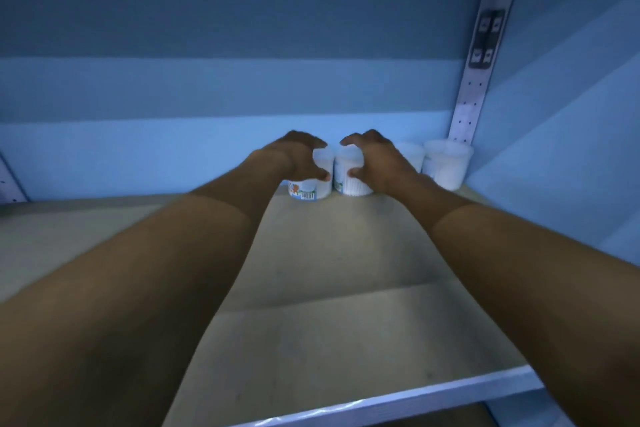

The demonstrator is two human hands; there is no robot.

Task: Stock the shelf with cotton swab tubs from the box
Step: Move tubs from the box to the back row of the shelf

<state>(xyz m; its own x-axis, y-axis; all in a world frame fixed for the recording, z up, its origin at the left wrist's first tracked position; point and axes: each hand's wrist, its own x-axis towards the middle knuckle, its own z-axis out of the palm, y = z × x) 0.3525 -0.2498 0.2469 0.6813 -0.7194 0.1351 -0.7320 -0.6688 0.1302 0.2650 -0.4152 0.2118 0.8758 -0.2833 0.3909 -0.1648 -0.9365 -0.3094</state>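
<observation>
Fingers: we see the left hand (297, 157) curled over the top of a labelled tub (309, 188), thumb (320, 176) on its front wall; the right hand (375, 158) grips a second tub (351, 182) the same way, thumb on its front.
Tubs in hand: both stand on the shelf board (332, 288) near its back, just beside each other.
Label: we can make out a barcode and a coloured picture low on the left tub; no words are legible.
Contents: white swab stems show through the wall of the right tub.
Other tubs: two more white tubs (446, 165) stand in the back right corner, one partly hidden behind the right hand.
Hard to tell: motion blur softens lids and edges.
Surroundings: blue back panel (225, 87), perforated upright (485, 55) on the right.
</observation>
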